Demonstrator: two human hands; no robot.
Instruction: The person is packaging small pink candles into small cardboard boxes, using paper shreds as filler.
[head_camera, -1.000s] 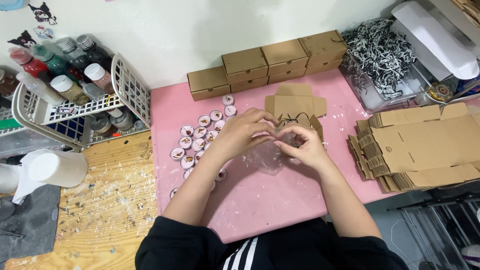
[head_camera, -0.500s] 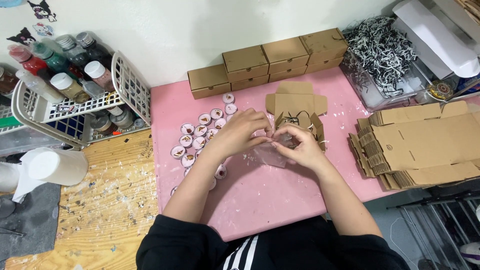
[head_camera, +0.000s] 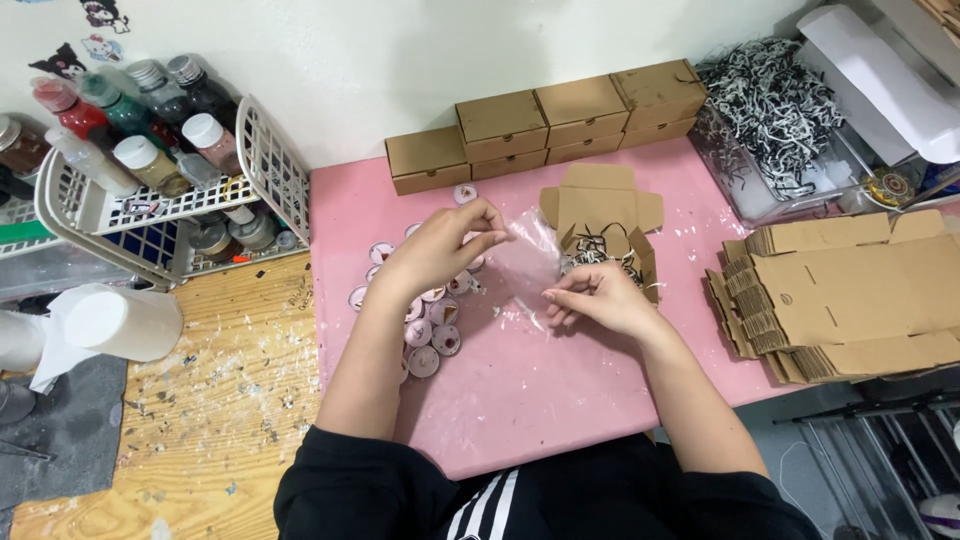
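Observation:
Both my hands hold a small clear plastic bag (head_camera: 528, 262) above the pink mat (head_camera: 560, 390). My left hand (head_camera: 440, 250) pinches its upper left edge and my right hand (head_camera: 597, 297) pinches its lower right edge, stretching the bag between them. Several round badges (head_camera: 428, 330) lie in a loose cluster under and beside my left hand. Behind the bag an open small cardboard box (head_camera: 603, 222) holds black and white shredded paper.
A row of closed small cardboard boxes (head_camera: 545, 128) lines the wall. Flat box blanks (head_camera: 850, 290) are stacked at the right. A clear tub of shredded paper (head_camera: 770, 110) sits at the back right. A white basket of bottles (head_camera: 150, 170) stands at the left.
My hands were close together over the bag; now they have drawn apart, the left one lifting up and left, and the bag is pulled open between them.

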